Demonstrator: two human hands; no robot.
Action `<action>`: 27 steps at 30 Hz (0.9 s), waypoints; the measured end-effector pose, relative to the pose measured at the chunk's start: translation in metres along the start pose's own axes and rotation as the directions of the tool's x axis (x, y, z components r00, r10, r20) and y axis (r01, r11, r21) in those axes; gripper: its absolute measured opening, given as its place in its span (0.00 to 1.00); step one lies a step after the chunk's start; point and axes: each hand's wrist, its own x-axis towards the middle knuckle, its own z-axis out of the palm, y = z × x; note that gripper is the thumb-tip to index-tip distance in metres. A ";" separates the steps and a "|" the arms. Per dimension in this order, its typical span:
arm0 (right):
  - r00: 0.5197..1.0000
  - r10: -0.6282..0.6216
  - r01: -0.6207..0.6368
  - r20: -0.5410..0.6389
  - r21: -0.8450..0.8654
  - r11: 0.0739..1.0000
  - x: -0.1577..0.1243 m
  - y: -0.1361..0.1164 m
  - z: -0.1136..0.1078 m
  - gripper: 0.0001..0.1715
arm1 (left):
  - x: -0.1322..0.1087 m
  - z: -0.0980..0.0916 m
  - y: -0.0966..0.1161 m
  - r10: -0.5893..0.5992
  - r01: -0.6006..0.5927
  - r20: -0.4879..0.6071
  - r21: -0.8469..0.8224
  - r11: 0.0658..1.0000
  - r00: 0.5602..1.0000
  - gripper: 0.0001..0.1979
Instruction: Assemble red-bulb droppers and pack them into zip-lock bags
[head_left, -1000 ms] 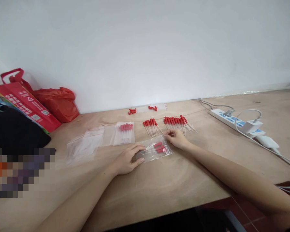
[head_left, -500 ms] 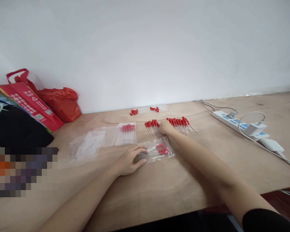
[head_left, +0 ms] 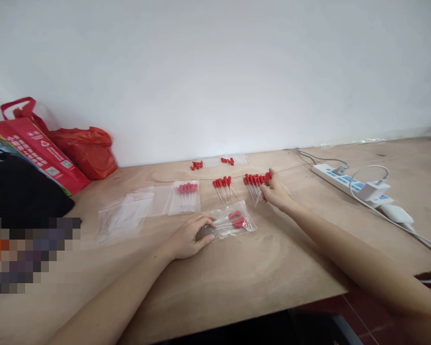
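Observation:
My left hand (head_left: 192, 237) curls its fingers and thumb round the near left end of a clear plastic bag (head_left: 221, 233). Inside that bag lie several droppers with red bulbs (head_left: 239, 222). My right hand (head_left: 276, 194) is at the right end of a row of red-bulbed droppers (head_left: 253, 184), its thumb and fingers closed round some of them; the hand partly hides them. Left of this row lies a smaller group of droppers (head_left: 222, 188). Another bag of droppers (head_left: 188, 196) lies flat further left.
Flat clear bags (head_left: 127, 218) lie on the left. Loose red bulbs (head_left: 197, 165) are near the wall beside another clear bag (head_left: 240, 159). A power strip (head_left: 345, 184) with cables stands right. Red bags (head_left: 89, 151) and a black bag (head_left: 25, 191) occupy the far left.
My right hand has moved right, from between the two dropper groups to the right end of the longer row. My left hand stays at the bag. The view has shifted slightly.

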 end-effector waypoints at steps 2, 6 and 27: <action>0.999 0.019 -0.014 -0.044 0.113 0.993 -0.014 0.006 -0.002 0.38 | 0.000 -0.001 0.001 -0.010 0.010 -0.001 -0.007 1.000 1.000 0.08; 0.990 0.074 -0.037 -0.118 0.289 0.957 -0.029 0.016 0.007 0.30 | 0.000 -0.002 0.003 -0.013 0.013 -0.010 -0.006 1.000 1.000 0.07; 0.959 0.096 -0.149 0.266 0.189 0.971 -0.051 0.008 0.017 0.21 | 0.000 0.000 0.000 -0.060 0.059 0.017 0.073 0.996 0.998 0.24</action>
